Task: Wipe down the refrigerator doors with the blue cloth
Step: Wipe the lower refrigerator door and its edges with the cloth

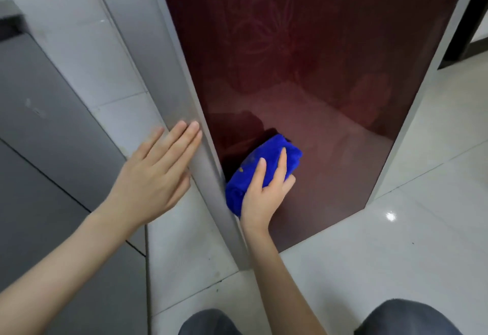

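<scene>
cloth: blue cloth [260,169] bunched into a wad, pressed flat against the low left part of the refrigerator door [303,70], close to the door's left edge; a few small yellowish specks on its left side
right hand: right hand [264,192] on top of the cloth, fingers spread over the wad, thumb wrapped on its right side; it grips the cloth and holds it on the door
door: dark red glossy panel, faint flower pattern in the upper half, reflection of the floor and cloth in the lower half; bottom edge sits just above the floor
frame: silver frame [184,91] runs down the left side of the red panel, another silver strip down the right side
left hand: left hand [155,173] flat, fingers straight and close together, holding nothing; fingertips lie on the silver frame, up and left of the cloth, apart from it
floor: floor [396,255] of pale shiny tiles, one bright glare spot right of the door's lower corner
cabinet: grey cabinet [39,123] at far left, well apart from the door
wall: white tiled wall [79,30] between cabinet and refrigerator
knees: knees [406,319] in grey trousers at bottom edge, below both forearms
</scene>
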